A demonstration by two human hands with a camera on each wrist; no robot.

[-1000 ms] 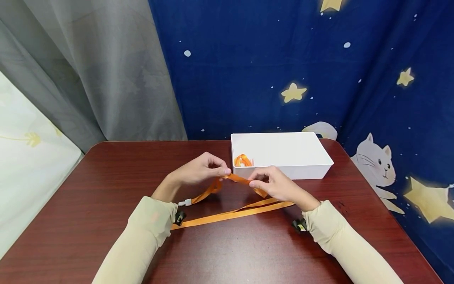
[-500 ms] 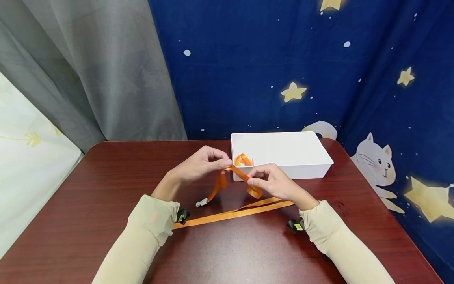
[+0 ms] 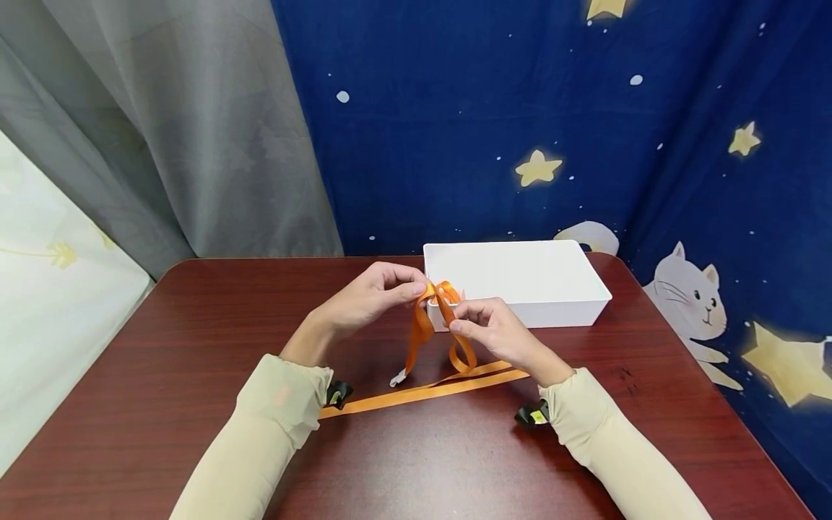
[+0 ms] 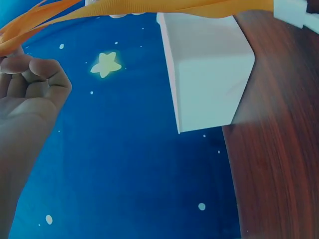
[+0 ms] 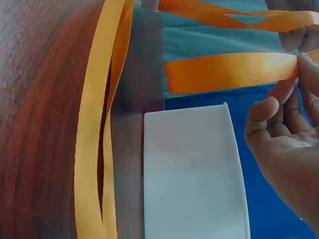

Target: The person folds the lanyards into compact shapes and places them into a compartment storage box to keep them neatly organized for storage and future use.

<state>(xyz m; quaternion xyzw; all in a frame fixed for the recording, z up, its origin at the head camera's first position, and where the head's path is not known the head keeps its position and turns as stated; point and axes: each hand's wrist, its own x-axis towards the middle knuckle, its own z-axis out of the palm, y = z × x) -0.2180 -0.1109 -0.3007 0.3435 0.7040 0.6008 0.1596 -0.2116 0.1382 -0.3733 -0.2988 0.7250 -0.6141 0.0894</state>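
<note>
My left hand pinches an orange lanyard between thumb and fingertips, just left of the white box. From that grip a strap hangs down to a white clip, near the tabletop. A little lower and to the right, my right hand pinches another stretch of the lanyard, which dangles in a loop beneath its fingers. In the right wrist view, the orange band runs flat out of the thumb and fingers. A long doubled orange strap lies on the table below both hands; whether it joins the held part is unclear.
Behind my right hand stands an open white box, with an orange lanyard in its near left corner. The dark red wooden table reaches back to grey and blue curtains.
My left hand has risen slightly toward the box. The clip has swung right, and its strap now hangs steeply. The strap between my hands has gone from nearly level to sloping, with a longer loop below.
</note>
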